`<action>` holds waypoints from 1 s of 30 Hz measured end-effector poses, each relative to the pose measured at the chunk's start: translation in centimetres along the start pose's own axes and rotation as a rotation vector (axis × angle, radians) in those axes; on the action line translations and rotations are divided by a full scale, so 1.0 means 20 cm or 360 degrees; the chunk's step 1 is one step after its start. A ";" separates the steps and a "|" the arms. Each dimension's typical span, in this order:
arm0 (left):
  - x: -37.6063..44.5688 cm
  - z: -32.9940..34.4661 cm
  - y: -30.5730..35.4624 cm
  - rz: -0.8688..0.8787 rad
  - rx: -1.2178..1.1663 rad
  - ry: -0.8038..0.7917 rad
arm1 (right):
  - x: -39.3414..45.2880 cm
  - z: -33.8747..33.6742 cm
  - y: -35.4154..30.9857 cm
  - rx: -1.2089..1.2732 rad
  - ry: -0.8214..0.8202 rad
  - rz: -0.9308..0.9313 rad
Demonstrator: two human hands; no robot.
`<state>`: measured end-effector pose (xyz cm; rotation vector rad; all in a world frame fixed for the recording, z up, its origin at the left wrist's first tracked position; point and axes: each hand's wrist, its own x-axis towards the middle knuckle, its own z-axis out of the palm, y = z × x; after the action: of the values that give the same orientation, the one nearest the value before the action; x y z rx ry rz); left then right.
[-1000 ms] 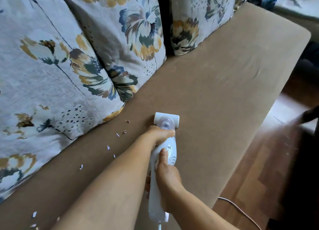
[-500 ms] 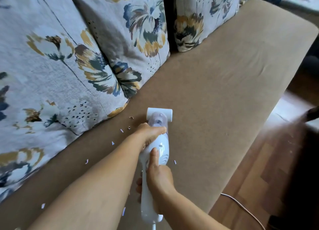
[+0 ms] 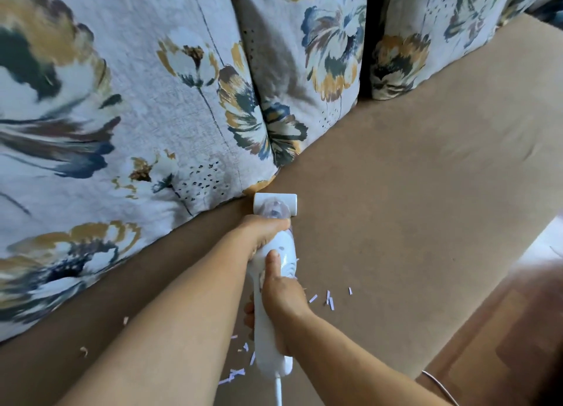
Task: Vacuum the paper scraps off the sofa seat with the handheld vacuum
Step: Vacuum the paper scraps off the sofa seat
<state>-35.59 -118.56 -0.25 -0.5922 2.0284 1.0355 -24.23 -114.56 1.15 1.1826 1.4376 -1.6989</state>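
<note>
Vacuum (image 3: pixel 275 289) white, held two-handed, lying along the seat (image 3: pixel 411 207) and pointing at the cushions (image 3: pixel 152 131). Clear dome behind the nozzle (image 3: pixel 275 200); contents too blurred to tell. Left hand (image 3: pixel 264 232) wrapped over the front of the body just behind the dome, fingers closed on it. Right hand (image 3: pixel 281 296) clamped round the handle further back, thumb lying straight along the top toward the left hand. Nozzle flat on the seat, just beside the lower corner of the nearest cushion, touching or nearly so; cannot tell which. Scraps (image 3: pixel 330 300) small, white, strip-shaped: one cluster just right of the right hand, another under and behind the handle near the left forearm, two curled bits further left near the cushion edge. Cord (image 3: pixel 277 390) white, leaving the rear of the handle. Seat tan fabric. Three floral cushions standing along the back. Wood floor (image 3: pixel 493 344) right of the seat edge, second run of white cord lying on it.
</note>
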 end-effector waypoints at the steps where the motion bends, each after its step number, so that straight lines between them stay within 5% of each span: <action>1: -0.01 -0.01 -0.02 -0.0004 -0.0006 -0.0001 | -0.01 0.01 0.01 -0.0010 0.0002 0.0013; 12: -0.12 -0.02 -0.24 0.0001 -0.0083 -0.0049 | -0.17 0.09 0.20 0.0017 0.0059 0.0094; 30: -0.49 0.06 -0.67 0.0135 0.0473 -0.0324 | -0.51 0.27 0.75 0.0460 0.0233 0.0145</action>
<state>-20.03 -124.58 0.89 -0.2372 1.9880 0.7862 -8.21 -124.11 4.02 1.5322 1.2264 -1.8315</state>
